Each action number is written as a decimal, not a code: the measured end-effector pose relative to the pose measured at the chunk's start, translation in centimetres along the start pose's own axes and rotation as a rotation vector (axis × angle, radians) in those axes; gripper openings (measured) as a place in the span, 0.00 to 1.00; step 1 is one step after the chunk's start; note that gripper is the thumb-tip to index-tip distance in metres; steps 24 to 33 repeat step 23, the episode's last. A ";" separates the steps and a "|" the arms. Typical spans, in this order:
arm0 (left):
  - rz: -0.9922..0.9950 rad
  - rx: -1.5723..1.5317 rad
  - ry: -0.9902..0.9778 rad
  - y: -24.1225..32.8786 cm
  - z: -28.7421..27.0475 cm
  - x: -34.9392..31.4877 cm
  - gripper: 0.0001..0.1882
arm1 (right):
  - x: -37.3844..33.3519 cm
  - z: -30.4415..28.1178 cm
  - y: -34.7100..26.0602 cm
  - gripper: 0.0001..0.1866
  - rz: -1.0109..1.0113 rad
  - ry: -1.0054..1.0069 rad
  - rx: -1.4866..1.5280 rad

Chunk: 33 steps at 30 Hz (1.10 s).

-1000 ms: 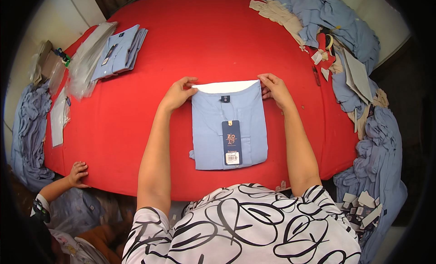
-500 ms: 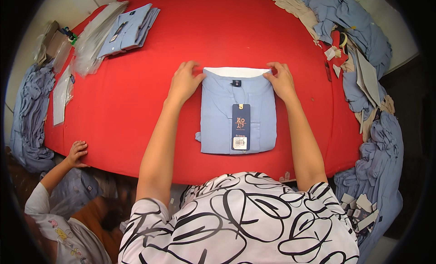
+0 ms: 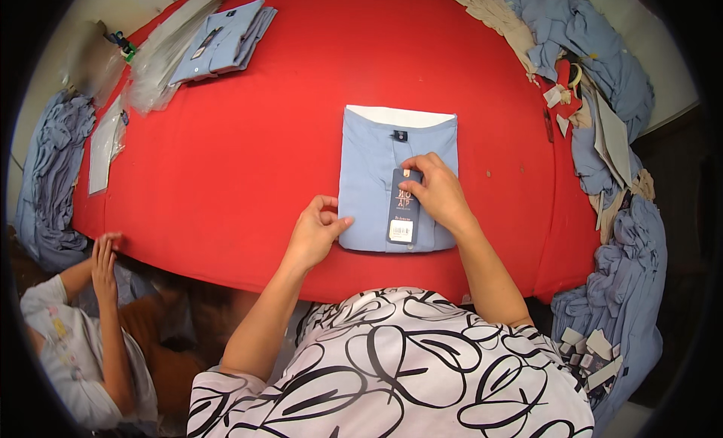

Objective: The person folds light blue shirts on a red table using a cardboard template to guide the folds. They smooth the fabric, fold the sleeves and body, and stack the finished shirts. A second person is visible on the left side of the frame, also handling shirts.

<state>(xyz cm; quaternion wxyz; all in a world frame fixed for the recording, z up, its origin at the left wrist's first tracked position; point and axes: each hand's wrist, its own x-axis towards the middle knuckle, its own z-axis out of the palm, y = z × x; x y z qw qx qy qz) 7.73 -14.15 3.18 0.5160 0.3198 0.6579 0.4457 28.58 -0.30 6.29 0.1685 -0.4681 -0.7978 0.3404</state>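
A folded light blue shirt (image 3: 365,174) lies on the red table in front of me, white board showing at its neckline. A dark blue hang tag (image 3: 403,212) with a white barcode label rests on its front, strung from the neck. My right hand (image 3: 438,193) pinches the upper part of this tag between thumb and fingers. At the shirt's lower left edge, my left hand (image 3: 315,231) is closed, its thumb on the fabric and its fingers curled by the side.
Folded blue shirts (image 3: 226,42) lie far left beside clear plastic bags (image 3: 162,65). Loose blue garments (image 3: 621,265) line the right edge, with small tags (image 3: 591,355) near them. A heap of blue cloth (image 3: 53,174) hangs at left. Another person's arm (image 3: 113,325) is at the lower left.
Both hands have left the shirt's top corners. My right hand has come down onto the hang tag, my left to the lower left edge. The other person's hand has left the table edge.
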 end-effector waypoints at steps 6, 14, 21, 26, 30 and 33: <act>0.038 0.507 -0.018 2.4 -2.2 1.9 0.21 | 0.4 -0.9 0.7 0.20 -0.046 0.136 0.093; 0.037 0.135 -0.089 4.3 -0.8 10.6 0.30 | 4.0 -2.8 7.7 0.20 0.153 0.198 0.486; 0.271 -0.241 -0.241 5.8 -0.1 11.4 0.48 | 3.2 -5.3 5.9 0.32 0.386 -0.012 0.765; 0.422 0.243 -0.245 4.6 -1.4 12.4 0.48 | 3.3 -5.4 8.1 0.36 0.240 -0.124 0.784; 0.422 0.243 -0.245 4.6 -1.4 12.4 0.48 | 3.3 -5.4 8.1 0.36 0.240 -0.124 0.784; 0.422 0.243 -0.245 4.6 -1.4 12.4 0.48 | 3.3 -5.4 8.1 0.36 0.240 -0.124 0.784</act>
